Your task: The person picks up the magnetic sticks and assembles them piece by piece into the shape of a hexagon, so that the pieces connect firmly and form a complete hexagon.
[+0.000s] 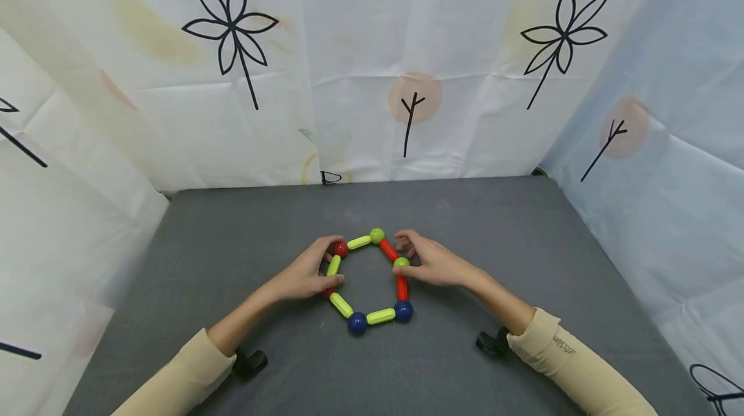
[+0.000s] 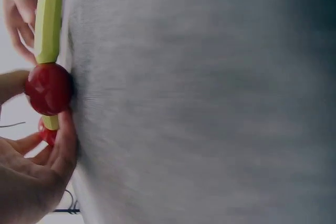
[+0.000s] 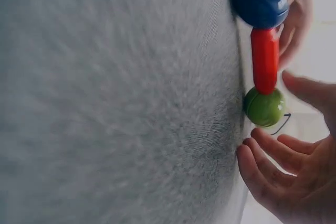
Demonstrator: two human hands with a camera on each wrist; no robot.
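Observation:
A closed ring of toy building rods and balls lies on the grey table. Its left side has a red ball (image 1: 341,249) and a nearer red ball (image 2: 49,88), joined by a yellow-green rod (image 1: 334,265). My left hand (image 1: 308,272) curls round that side, fingers at the far red ball and thumb by the near one. On the right, my right hand (image 1: 433,261) is spread round a green ball (image 3: 264,107), thumb close to it and fingers apart from it. A red rod (image 3: 264,60) links this ball to a blue ball (image 3: 260,2).
The ring's far corner is another green ball (image 1: 377,236); a second blue ball (image 1: 357,323) forms its near corner. Patterned white cloth (image 1: 360,125) hangs behind and beside the grey table (image 1: 465,222). Dark bands (image 1: 250,364) sit at both wrists.

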